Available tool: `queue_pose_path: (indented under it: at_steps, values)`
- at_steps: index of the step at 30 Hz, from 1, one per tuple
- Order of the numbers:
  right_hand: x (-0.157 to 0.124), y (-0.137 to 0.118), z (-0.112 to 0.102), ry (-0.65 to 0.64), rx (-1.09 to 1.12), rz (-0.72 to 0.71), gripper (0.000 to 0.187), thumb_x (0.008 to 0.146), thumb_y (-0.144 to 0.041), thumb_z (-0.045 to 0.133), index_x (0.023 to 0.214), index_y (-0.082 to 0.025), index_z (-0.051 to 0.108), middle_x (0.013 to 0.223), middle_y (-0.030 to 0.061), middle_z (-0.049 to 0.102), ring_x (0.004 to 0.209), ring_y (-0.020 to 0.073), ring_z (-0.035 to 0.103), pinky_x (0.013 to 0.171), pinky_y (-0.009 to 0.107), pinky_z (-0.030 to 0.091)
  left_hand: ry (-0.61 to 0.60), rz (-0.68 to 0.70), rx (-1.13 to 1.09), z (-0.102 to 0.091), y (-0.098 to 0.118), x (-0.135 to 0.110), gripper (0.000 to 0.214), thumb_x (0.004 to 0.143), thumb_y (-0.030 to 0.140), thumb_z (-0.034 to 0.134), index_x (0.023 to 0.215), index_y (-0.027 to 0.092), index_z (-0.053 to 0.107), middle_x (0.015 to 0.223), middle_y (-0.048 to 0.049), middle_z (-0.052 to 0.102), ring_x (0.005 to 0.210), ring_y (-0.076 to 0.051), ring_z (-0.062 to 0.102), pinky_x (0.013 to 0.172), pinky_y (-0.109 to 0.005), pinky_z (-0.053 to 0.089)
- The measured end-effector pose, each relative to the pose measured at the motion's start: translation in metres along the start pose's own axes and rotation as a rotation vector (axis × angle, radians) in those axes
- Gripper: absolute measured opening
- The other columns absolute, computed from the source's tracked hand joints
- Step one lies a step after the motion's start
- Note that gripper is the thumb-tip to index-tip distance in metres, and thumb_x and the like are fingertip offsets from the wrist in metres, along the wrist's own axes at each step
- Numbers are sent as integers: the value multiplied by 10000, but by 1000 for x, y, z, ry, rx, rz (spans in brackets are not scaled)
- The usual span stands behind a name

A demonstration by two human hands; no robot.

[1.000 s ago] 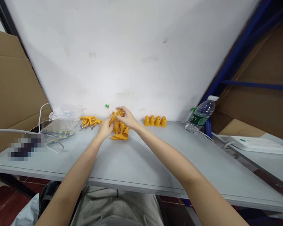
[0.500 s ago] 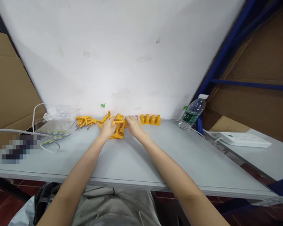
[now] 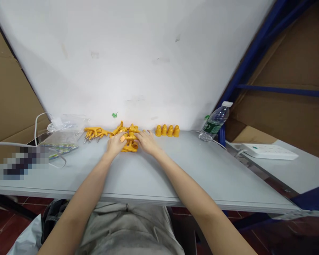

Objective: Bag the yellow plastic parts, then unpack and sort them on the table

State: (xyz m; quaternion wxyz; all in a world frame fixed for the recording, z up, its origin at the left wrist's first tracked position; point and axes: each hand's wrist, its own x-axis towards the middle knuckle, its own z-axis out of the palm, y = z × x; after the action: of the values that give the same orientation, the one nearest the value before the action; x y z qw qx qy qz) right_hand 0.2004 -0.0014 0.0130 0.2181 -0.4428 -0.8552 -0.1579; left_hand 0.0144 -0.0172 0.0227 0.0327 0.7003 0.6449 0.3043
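Note:
Between my two hands is a yellow plastic part with a ribbed or screw-like shaft (image 3: 129, 137), its exact kind too small to tell. My left hand (image 3: 115, 144) is closed on its left end, the fingertips partly hidden. On the right end, my right hand (image 3: 146, 141) grips with bent fingers. Close beneath and behind them lies a pile of yellow plastic parts (image 3: 129, 148), some tubular. Left of the pile are yellow branched pieces (image 3: 95, 131) with small metal screws (image 3: 91, 140) in front. Several yellow cup-shaped pieces (image 3: 170, 130) stand in a row to the right of my right hand.
A clear bottle with a green label (image 3: 214, 124) leans at the right rear. Beyond it lies a white power strip (image 3: 268, 151). Plastic bags (image 3: 69, 132), a white cable (image 3: 62, 164) and a pixelated dark object (image 3: 21, 164) occupy the left. A white panel (image 3: 149, 63) rises behind the table.
Both hands, still on the yellow part, have shifted slightly left, and my right hand is farther from the row of cup-shaped pieces. The whole view has tilted a little.

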Motion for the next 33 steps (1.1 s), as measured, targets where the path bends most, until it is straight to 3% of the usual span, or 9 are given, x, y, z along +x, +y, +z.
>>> queue_pose_path:
  at_steps: [7,14,21,29,33]
  values:
    - [1,3,-2,80,-52,33,299,909,-50,389,1054,-189,611,1122,119,666,1073,253,548,1078,520,204,-10,-26,-53,8,5,0,399,819,310,620,1213,280,681,1003,-44,745,950,-246,683,835,-319,510]
    - [2,6,2,180,-103,43,302,927,-48,342,997,-194,597,1074,106,673,1045,239,540,1082,522,187,-32,-40,-117,11,5,1,410,794,349,640,1192,267,697,1000,-46,748,938,-245,685,819,-326,513]
    - [1,4,2,123,-125,65,298,946,-67,347,1014,-191,609,1063,106,681,1023,243,557,1054,514,208,-109,-50,-192,11,5,3,379,787,313,645,1147,234,731,830,-42,738,847,-219,687,761,-304,514]
    - [-3,10,6,62,-68,-25,261,965,-235,473,1189,-204,602,1111,134,678,1037,268,558,1000,475,254,-43,-45,-122,9,0,2,350,838,313,595,1158,267,729,881,-43,744,892,-223,690,735,-290,495]
    - [-3,10,8,11,-27,-37,260,960,-236,477,1182,-202,606,1129,132,669,1079,270,555,1037,507,234,-19,-47,-80,12,-4,3,360,830,302,596,1168,294,720,895,-30,750,879,-219,687,758,-296,496]
